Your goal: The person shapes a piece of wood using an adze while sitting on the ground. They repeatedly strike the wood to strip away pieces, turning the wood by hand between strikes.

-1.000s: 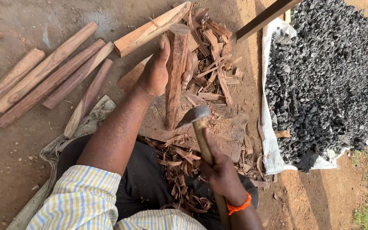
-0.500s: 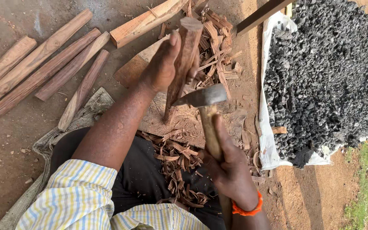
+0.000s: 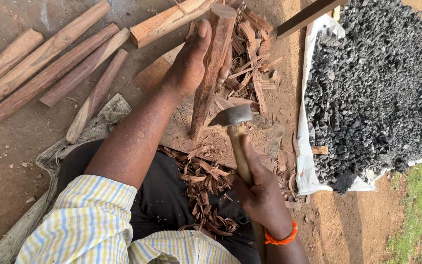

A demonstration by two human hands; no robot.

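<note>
At the far left, on the packed dirt ground (image 3: 6, 166), lie your rough-cut wooden billets (image 3: 50, 68), long and reddish brown, side by side and slanting up toward the right, with pale sawn ends. Nearer you, a worn grey sack (image 3: 50, 161) spreads under your legs, its edge frayed and curling, touching the nearest billet.

Your left hand (image 3: 191, 63) is wrapped around the upper part of a squared wooden stake (image 3: 211, 73), thumb up along its left face, fingers curled round the far side. The stake stands tilted, its top leaning away and to the right, its tapered foot planted on a flat wooden block (image 3: 181, 132) whose surface is scarred and chipped. A pale plank (image 3: 167, 22) lies just beyond your knuckles.

Just right of the stake's lower half is the grey metal head of your hatchet (image 3: 231, 116), blunt and dull, close beside the wood; whether it touches cannot be told. Your right hand (image 3: 260, 190) is clenched on its pale, smooth wooden handle, an orange band (image 3: 280, 237) at the wrist. Curled reddish shavings (image 3: 206, 186) litter your dark lap, and longer splinters (image 3: 250, 63) pile up beyond the block, leaving little bare ground there.

To the right, a strip of dirt separates the block from a white sheet (image 3: 308, 166) heaped with lumpy black charcoal (image 3: 372, 93). A dark slat (image 3: 308, 17) slants over its far corner. Grass (image 3: 421, 195) borders the far right edge.
</note>
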